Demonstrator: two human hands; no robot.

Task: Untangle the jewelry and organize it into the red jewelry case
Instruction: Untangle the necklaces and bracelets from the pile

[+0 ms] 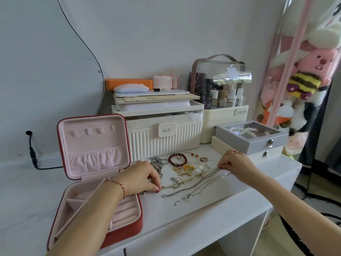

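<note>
A white desk against a pale grey wall

We see a white desk [212, 217] set against a plain grey wall [147, 34] in soft, even light. A curved mirror edge [88, 47] leans at left, a clear hanging bag of plush toys [302, 74] fills the right, and wood floor [273, 235] shows below.

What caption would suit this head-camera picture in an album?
Both hands, left and right, pinch tangled chains beside the open red jewelry case.
</note>
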